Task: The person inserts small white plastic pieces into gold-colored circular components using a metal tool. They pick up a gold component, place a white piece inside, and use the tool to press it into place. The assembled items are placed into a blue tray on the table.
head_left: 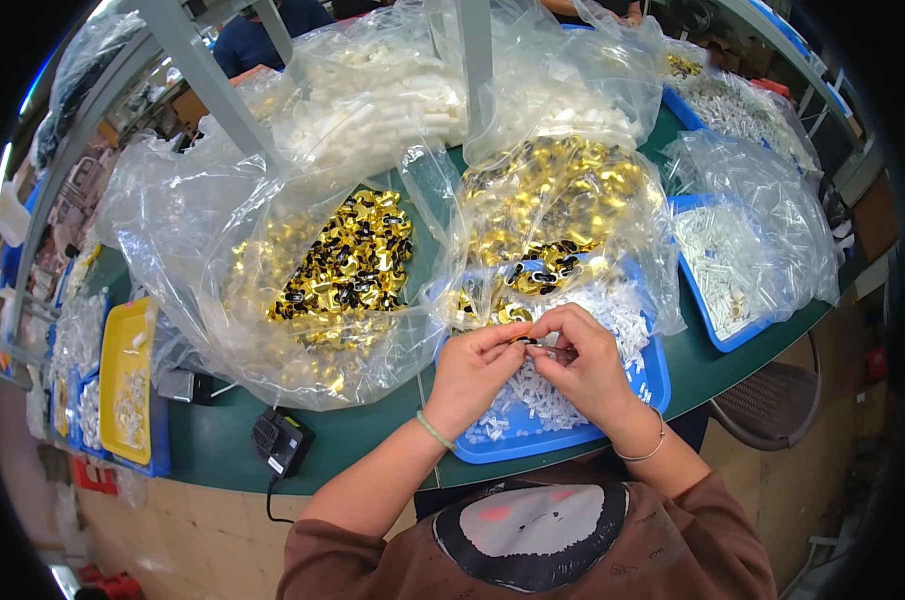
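Small black-and-gold piece point(522, 340): pinched at the fingertips, above the near blue tray point(518, 442), by the near edge of the green surface point(368, 440), right of its middle
Left grip point(470, 375): closed at the fingertips, grasping the small black-and-gold piece
Right grip point(585, 365): also pinched, apparently on a slim greyish part point(558, 351) close against the piece; exact kind too small to tell
Slip: possible drop into the near blue tray, from so little to pinch; probably hard to find again among loose white pieces point(533, 402)
Mixing: possible spill of black-and-gold heaps point(358, 260) among the white pieces, through a snag on slack bag film
Fall: possible for the black adapter point(283, 440), set close to the near edge with cord hanging over; likely cause, a tug on the cord
Piece count: one between the fingertips; heaps past counting
Black-and-gold bags: two, clear, side by side across the middle of the surface
White cylinders point(373, 120): a great many, bagged toward the far edge
Trays: one near blue; one right blue tray point(738, 338) toward the right end; one far blue tray point(681, 110) near the far right corner, partly covered; one yellow tray point(116, 370) at the left end
Adapter: one
Bracelets: two, one per wrist
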`<act>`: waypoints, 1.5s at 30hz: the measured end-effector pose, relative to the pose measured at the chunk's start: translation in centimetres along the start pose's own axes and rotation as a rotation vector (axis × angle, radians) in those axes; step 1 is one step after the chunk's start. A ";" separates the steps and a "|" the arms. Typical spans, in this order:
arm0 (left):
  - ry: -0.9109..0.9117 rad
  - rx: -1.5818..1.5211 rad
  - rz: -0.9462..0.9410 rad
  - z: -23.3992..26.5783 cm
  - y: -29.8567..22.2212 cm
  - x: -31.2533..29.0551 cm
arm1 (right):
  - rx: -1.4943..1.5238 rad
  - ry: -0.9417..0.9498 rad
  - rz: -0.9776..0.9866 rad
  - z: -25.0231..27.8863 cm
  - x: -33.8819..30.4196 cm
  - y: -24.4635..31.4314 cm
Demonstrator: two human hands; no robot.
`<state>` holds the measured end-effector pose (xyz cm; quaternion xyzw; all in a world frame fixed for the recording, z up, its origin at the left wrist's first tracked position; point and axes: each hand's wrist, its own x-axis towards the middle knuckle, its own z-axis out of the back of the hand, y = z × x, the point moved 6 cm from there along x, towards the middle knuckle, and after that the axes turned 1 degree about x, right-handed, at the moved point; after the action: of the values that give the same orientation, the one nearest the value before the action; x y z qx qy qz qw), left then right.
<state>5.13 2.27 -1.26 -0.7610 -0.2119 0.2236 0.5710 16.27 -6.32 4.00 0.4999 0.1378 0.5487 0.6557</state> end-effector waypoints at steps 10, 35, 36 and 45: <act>-0.052 0.075 -0.021 0.2 0.3 0.0 | 0.005 0.036 0.030 0.0 0.0 0.3; 0.106 0.029 0.059 -0.2 0.9 0.1 | 0.141 0.123 -0.307 0.1 0.1 -2.0; 0.085 -0.027 0.055 -0.2 0.8 0.1 | 0.140 0.089 -0.263 0.3 0.2 -1.8; 0.065 0.913 -0.849 -1.3 -6.2 -2.2 | -0.034 -0.165 0.000 3.1 0.8 1.0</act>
<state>3.72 1.60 5.28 -0.2960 -0.3614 0.0216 0.8839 18.21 -7.34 6.56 0.5322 0.0739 0.5078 0.6734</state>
